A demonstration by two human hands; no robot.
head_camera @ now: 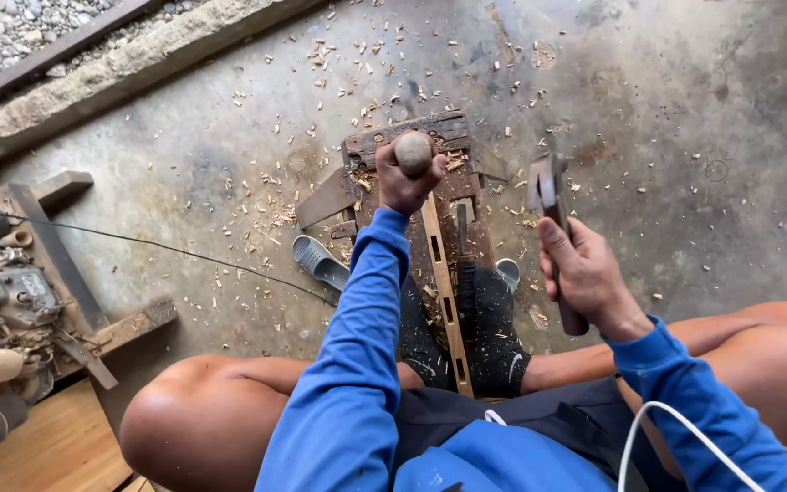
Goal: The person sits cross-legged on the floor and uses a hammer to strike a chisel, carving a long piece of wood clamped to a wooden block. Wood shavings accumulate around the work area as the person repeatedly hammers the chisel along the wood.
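Chisel handle point(413, 152), round-topped and wooden, is being gripped upright in the left hand point(403, 182), fingers wrapped tight around it, over the far end of a pale wooden strip point(446, 292) with a row of rectangular slots being cut along it. That strip is being pinned lengthwise on a dark, battered work block point(453, 173) by two black-socked feet point(489, 328), near the middle of a concrete floor point(685, 137) littered with wood chips point(275, 210). A hammer point(553, 210) is being held raised to the right, its shaft closed in the fist of the right hand point(585, 273). Judging by the poised hammer, a chopping stroke is being readied; a square blow on the rounded handle top is being called for, with the chisel kept steady. A grey sandal point(319, 262) is lying left of the block, and machine parts point(2, 301) are sitting at the far left.
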